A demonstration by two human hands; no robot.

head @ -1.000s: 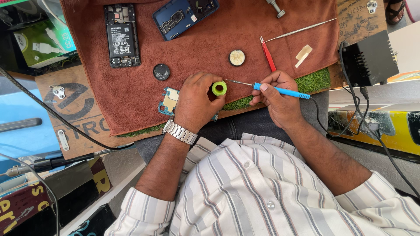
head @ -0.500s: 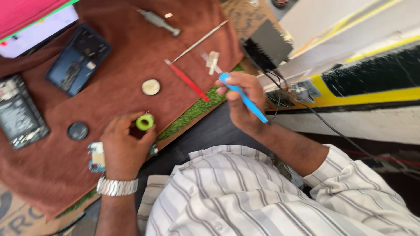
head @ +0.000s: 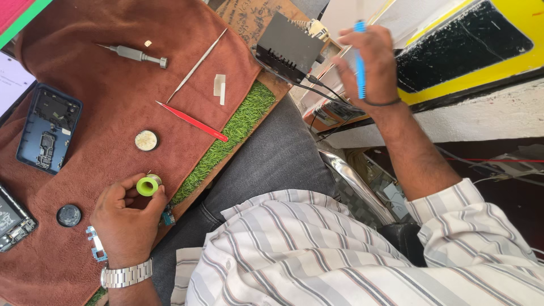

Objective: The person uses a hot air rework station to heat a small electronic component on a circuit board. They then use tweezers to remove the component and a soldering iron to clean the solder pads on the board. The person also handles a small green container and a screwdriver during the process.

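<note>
Brown cloth [head: 113,96], left hand [head: 127,218] pinching green spool [head: 148,185]; right hand [head: 368,62] gripping blue iron [head: 359,56] well apart.

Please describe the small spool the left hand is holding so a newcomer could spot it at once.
Start at the brown cloth. Near its lower edge, the left hand pinches a small lime-green solder spool. Unlike the flat round tin above it, it is bright green with a hollow centre.

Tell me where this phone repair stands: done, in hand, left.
Done: the blue phone shell lies opened on the brown cloth, its parts showing. In hand: the left hand pinches a green solder spool, with a small circuit board beside it; the right hand holds a blue soldering iron up near the black station. Left: the shell is still open, the screwdriver and red tweezers lying unused.
</note>
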